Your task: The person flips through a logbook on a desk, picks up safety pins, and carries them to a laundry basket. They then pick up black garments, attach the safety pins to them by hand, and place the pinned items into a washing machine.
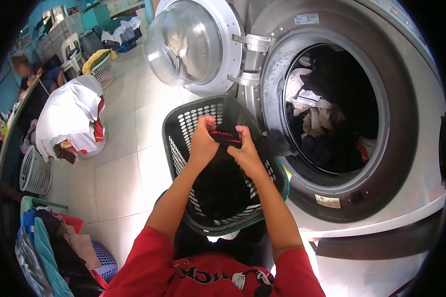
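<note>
Both my hands are closed on a black garment with red markings point(225, 137), which they hold over a dark green laundry basket point(188, 120). My left hand point(203, 140) grips one side of it, fingers curled. On its other side, my right hand point(246, 152) pinches it between thumb and fingers. Dark cloth fills the middle of the basket below. Just right of the basket is the open front of a washing machine point(406, 128), with white, beige and dark clothes point(312, 109) in its drum.
The machine's round glass door point(183, 44) is swung open at upper left. White laundry point(67, 114) is heaped on the left, near a white basket point(36, 171). More clothes point(59, 247) lie piled at lower left. A person point(49, 76) is at the far left.
</note>
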Available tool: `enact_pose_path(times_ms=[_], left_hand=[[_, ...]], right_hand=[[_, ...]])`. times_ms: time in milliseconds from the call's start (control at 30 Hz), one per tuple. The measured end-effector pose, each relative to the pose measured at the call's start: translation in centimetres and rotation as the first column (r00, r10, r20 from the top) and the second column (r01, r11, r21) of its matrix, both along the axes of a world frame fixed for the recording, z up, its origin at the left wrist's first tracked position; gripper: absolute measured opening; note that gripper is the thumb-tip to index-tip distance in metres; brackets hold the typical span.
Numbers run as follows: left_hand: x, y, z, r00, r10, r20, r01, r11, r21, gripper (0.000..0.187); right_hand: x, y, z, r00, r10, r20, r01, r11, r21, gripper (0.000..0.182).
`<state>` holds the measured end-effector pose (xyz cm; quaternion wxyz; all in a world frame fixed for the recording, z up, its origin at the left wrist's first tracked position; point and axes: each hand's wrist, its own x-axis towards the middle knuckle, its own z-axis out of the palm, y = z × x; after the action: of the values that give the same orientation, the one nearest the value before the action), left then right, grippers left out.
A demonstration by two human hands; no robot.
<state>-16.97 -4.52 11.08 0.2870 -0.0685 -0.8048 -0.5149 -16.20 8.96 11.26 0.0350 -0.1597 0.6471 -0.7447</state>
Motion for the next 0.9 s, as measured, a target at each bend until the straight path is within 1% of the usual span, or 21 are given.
enact_pose_path(times_ms=[33, 67, 100, 133, 233, 300, 367, 433, 467, 500, 533, 567, 600, 633, 667, 733, 767, 800, 833, 867, 900], left_hand=[[0.6, 0.3, 1.1, 0.994, -0.018, 0.106, 0.015, 0.999, 0.033, 0.039], [0.9, 0.6, 1.5, 0.994, -0.018, 0.108, 0.015, 0.999, 0.031, 0.039], [1.0, 0.9, 1.7, 0.992, -0.085, 0.097, 0.074, 0.991, 0.112, 0.039], [1.1, 1.0, 1.8, 0.985, -0.151, 0.08, 0.134, 0.972, 0.191, 0.038], [0.8, 0.7, 0.7, 0.969, -0.215, 0.122, 0.173, 0.943, 0.285, 0.038], [0.7, 0.6, 0.6, 0.965, -0.213, 0.15, 0.161, 0.941, 0.297, 0.038], [1.1, 0.3, 1.0, 0.962, -0.203, 0.185, 0.139, 0.941, 0.31, 0.039], [1.7, 0.0, 1.4, 0.965, -0.2, 0.171, 0.167, 0.968, 0.188, 0.039], [1.7, -0.1, 1.2, 0.965, -0.199, 0.17, 0.166, 0.968, 0.189, 0.039], [1.8, -0.2, 0.9, 0.938, -0.273, 0.215, 0.196, 0.926, 0.324, 0.04], [1.9, -0.2, 0.9, 0.902, -0.352, 0.248, 0.213, 0.865, 0.453, 0.041], [2.2, -0.2, 1.0, 0.901, -0.355, 0.249, 0.216, 0.865, 0.453, 0.041], [2.4, -0.2, 1.3, 0.829, -0.517, 0.212, 0.279, 0.711, 0.645, 0.041], [2.7, -0.3, 1.7, 0.743, -0.655, 0.137, 0.305, 0.514, 0.802, 0.041], [2.7, -0.5, 1.9, 0.745, -0.653, 0.136, 0.304, 0.514, 0.802, 0.041], [2.7, -1.1, 2.3, 0.684, -0.703, 0.196, 0.198, 0.438, 0.877, 0.039], [2.4, -0.9, 2.0, 0.771, -0.598, 0.218, 0.345, 0.68, 0.647, 0.035], [2.2, -0.7, 1.9, 0.773, -0.596, 0.219, 0.343, 0.682, 0.646, 0.035], [2.4, -0.3, 2.6, 0.866, -0.376, 0.33, 0.25, 0.897, 0.366, 0.035], [2.5, 0.0, 2.9, 0.925, -0.121, 0.36, 0.114, 0.993, 0.04, 0.037], [2.2, 0.1, 2.3, 0.949, -0.114, 0.293, 0.101, 0.993, 0.059, 0.04]], right_hand=[[0.3, -0.2, 0.3, 0.993, -0.114, -0.041, 0.118, 0.986, 0.114, 0.047], [0.3, -0.4, 0.5, 0.971, -0.219, -0.098, 0.236, 0.946, 0.22, 0.049], [0.0, -0.5, 0.3, 0.956, -0.26, -0.138, 0.282, 0.943, 0.178, 0.049], [-0.2, -0.5, 0.5, 0.956, -0.26, -0.137, 0.282, 0.943, 0.176, 0.049], [-0.5, -0.5, 0.5, 0.947, -0.275, -0.166, 0.308, 0.924, 0.226, 0.04], [-1.2, -0.5, -0.4, 0.884, -0.265, -0.385, 0.387, 0.876, 0.286, 0.029], [-1.4, 0.0, -0.8, 0.903, -0.256, -0.345, 0.356, 0.896, 0.265, 0.028], [-1.0, 0.1, -0.6, 0.922, -0.244, -0.301, 0.321, 0.915, 0.243, 0.027], [-0.6, 0.1, 0.3, 0.96, -0.256, -0.112, 0.276, 0.936, 0.218, 0.026], [-0.3, 0.1, 0.9, 0.964, -0.254, 0.08, 0.236, 0.954, 0.184, 0.025], [-0.6, 0.0, 0.6, 0.964, -0.255, 0.08, 0.237, 0.954, 0.184, 0.025], [-1.2, 0.0, 0.1, 0.931, -0.298, -0.211, 0.345, 0.907, 0.242, 0.023], [-1.5, 0.0, -0.1, 0.821, -0.296, -0.488, 0.461, 0.847, 0.263, 0.021], [-1.5, 0.1, 0.1, 0.821, -0.296, -0.489, 0.462, 0.847, 0.263, 0.021], [-1.4, 0.1, 0.4, 0.809, -0.325, -0.489, 0.489, 0.834, 0.256, 0.022], [-1.2, -0.2, 0.5, 0.8, -0.347, -0.49, 0.509, 0.824, 0.247, 0.023], [-0.9, -0.4, 0.4, 0.869, -0.395, -0.298, 0.445, 0.887, 0.123, 0.024], [-0.7, -0.6, 0.2, 0.914, -0.396, -0.092, 0.396, 0.918, -0.017, 0.025], [-0.6, -1.1, -0.2, 0.933, -0.357, -0.045, 0.35, 0.929, -0.123, 0.028], [-0.7, -1.6, -0.6, 0.934, -0.355, -0.042, 0.348, 0.929, -0.123, 0.028], [-0.8, -1.9, -0.9, 0.946, -0.317, 0.059, 0.321, 0.902, -0.289, 0.029]])
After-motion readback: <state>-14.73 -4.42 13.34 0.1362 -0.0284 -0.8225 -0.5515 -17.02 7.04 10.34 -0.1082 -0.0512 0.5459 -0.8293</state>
